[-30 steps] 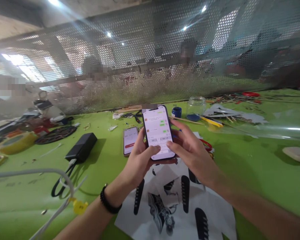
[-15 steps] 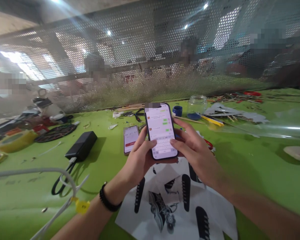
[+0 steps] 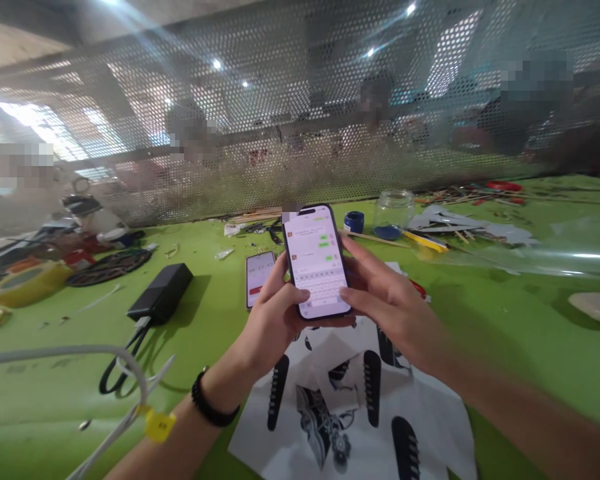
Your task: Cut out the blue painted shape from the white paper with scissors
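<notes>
Upright between my two hands is a smartphone (image 3: 316,257) whose lit screen shows a chat above a keyboard. My left hand (image 3: 275,310) grips its left side, thumb over the keyboard. On the other side my right hand (image 3: 387,300) is wrapped round the edge, its thumb also at the keys. A second phone (image 3: 259,273) with a timer lies on the green table behind my left fingers, partly covered. Printed paper sheets (image 3: 325,427) with pictures of black shoe parts and a sneaker lie below my hands.
A black power bank-like box (image 3: 160,293) with a cable sits left, near a white cord (image 3: 80,349). A blue paint pot (image 3: 354,222), a glass jar (image 3: 394,210) and a yellow cutter (image 3: 425,241) stand or lie behind. A perforated screen (image 3: 280,120) closes the table's back; people are beyond it.
The phone and both my hands have shifted slightly to the left. My thumbs have moved a little lower on the keyboard.
</notes>
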Demonstrator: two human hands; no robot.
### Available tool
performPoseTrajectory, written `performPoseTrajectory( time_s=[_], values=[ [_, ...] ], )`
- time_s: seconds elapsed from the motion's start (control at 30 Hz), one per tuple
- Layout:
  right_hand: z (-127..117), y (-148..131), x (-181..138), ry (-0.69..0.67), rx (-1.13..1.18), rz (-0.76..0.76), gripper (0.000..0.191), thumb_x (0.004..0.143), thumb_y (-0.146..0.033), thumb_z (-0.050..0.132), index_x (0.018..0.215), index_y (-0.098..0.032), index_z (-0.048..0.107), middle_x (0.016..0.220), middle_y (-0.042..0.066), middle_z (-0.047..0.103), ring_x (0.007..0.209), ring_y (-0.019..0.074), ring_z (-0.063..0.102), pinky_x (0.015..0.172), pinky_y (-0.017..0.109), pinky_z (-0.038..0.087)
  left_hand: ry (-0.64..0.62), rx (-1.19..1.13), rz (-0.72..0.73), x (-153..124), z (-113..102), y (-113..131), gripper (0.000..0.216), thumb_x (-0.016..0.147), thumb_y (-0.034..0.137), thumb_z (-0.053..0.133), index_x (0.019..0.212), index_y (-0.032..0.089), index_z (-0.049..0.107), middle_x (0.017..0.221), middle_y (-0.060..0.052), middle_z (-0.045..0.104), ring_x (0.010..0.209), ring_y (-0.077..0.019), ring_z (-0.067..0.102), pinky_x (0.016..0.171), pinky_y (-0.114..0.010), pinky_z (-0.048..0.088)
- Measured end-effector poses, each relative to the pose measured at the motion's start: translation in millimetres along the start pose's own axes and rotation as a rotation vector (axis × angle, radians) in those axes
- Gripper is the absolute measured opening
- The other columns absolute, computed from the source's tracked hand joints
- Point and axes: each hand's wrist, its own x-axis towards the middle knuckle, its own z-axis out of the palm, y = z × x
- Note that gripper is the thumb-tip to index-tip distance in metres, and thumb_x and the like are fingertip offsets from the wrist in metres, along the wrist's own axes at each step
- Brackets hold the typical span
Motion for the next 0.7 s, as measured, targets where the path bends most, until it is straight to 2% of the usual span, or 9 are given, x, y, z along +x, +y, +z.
performPoseTrajectory(
  time_s=[0.17, 0.3, 0.4, 0.53, 0.7],
  values=[
    [0.9, 1.0, -1.1, -0.004, -0.010, -0.033, 0.067, 0.110, -0.015, 0.073, 0.159, -0.060, 0.064, 0.160, -0.015, 0.075, 0.158, 0.0274, 0.064, 0.125, 0.053, 0.065, 0.024, 0.004, -0.003, 1.6, -1.8, -1.6, 0.077, 0.086, 0.007, 0.069, 0.157, 0.027, 0.052, 0.130, -0.008, 0.084, 0.105, -0.0288, 0.082, 0.087, -0.048, 0.077],
    [1.6, 0.4, -1.9, 0.016, -0.034, -0.027, 0.071, 0.107, -0.018, 0.077, 0.169, -0.048, 0.057, 0.170, -0.006, 0.069, 0.162, 0.0341, 0.059, 0.130, 0.063, 0.059, 0.038, 0.012, -0.011, 0.5, 1.1, 0.0, 0.078, 0.086, 0.006, 0.068, 0.160, 0.025, 0.049, 0.130, -0.010, 0.084, 0.103, -0.0296, 0.082, 0.084, -0.048, 0.077],
    [3.0, -0.7, -2.1, 0.019, -0.019, -0.015, 0.072, 0.107, -0.019, 0.076, 0.171, -0.042, 0.054, 0.171, -0.002, 0.068, 0.162, 0.0357, 0.058, 0.130, 0.067, 0.057, 0.031, 0.010, -0.015, -1.0, 2.6, 0.7, 0.079, 0.088, 0.006, 0.067, 0.162, 0.024, 0.047, 0.128, -0.011, 0.084, 0.102, -0.0312, 0.082, 0.082, -0.051, 0.077],
    [5.1, -0.3, -2.7, 0.037, -0.014, -0.005, 0.067, 0.109, -0.026, 0.077, 0.169, -0.042, 0.054, 0.173, 0.000, 0.066, 0.164, 0.0362, 0.056, 0.128, 0.067, 0.059, 0.044, 0.010, -0.017, -0.7, 1.8, -0.4, 0.080, 0.091, 0.008, 0.066, 0.166, 0.024, 0.044, 0.130, -0.012, 0.084, 0.106, -0.0327, 0.082, 0.083, -0.052, 0.077],
    [4.8, 1.9, -3.7, 0.068, -0.026, 0.019, 0.065, 0.110, -0.031, 0.080, 0.168, -0.042, 0.052, 0.171, 0.003, 0.067, 0.159, 0.0358, 0.060, 0.122, 0.063, 0.063, 0.051, 0.026, -0.015, 1.9, 0.3, -2.0, 0.075, 0.096, 0.013, 0.064, 0.167, 0.023, 0.042, 0.133, -0.013, 0.083, 0.104, -0.0315, 0.082, 0.082, -0.050, 0.077]
  ],
)
